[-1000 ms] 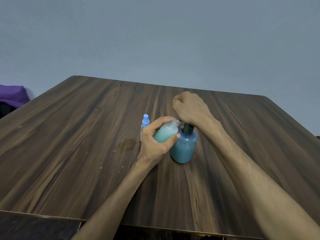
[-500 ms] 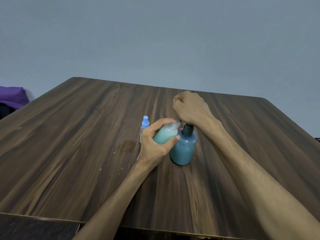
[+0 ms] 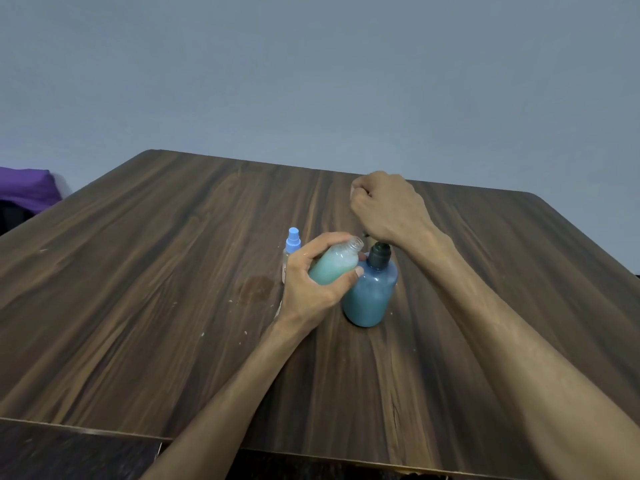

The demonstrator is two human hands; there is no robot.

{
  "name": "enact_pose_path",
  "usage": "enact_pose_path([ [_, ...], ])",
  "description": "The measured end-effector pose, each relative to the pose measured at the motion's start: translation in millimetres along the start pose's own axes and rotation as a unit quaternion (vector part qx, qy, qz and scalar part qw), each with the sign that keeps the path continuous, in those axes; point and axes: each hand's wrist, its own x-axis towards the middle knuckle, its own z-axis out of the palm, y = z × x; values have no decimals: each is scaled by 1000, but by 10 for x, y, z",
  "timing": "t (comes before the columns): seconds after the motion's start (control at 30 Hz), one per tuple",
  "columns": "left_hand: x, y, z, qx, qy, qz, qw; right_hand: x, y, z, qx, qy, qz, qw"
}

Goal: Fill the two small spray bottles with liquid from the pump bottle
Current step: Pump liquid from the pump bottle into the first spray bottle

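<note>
Dark wood table (image 3: pixel 145 271), grey wall. My right hand (image 3: pixel 388 209), fisted on pump head, has risen: stroke released. Left hand (image 3: pixel 311 285) grips uncapped spray bottle (image 3: pixel 334 266), tilted toward 2 o'clock, mouth at spout, nearly full. Pump bottle (image 3: pixel 370 292) center; capped spray bottle (image 3: pixel 292 242) at its 10 o'clock.

The blue pump bottle (image 3: pixel 370 292) stood upright, dark collar on top. An uncapped spray bottle (image 3: pixel 335 264) of pale teal liquid was tilted, its open neck towards the collar. A blue-capped spray bottle (image 3: pixel 292 244) stood upright left of the pump bottle.
</note>
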Motion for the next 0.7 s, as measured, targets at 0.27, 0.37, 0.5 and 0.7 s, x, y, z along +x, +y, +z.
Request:
enact_pose_path([
  [0.27, 7, -12, -5, 8, -9, -4, 1000, -14, 0, 27, 5, -6, 11, 1000],
  [0.37, 18, 0, -7, 3, -2, -11, 1000, -18, -39, 69, -18, -31, 16, 999],
  [0.5, -8, -8, -6, -8, -6, -12, 1000, 9, 0, 18, -10, -7, 16, 1000],
  [0.7, 3, 38, 0, 12, -7, -7, 1000, -27, -38, 62, -25, -21, 20, 999],
])
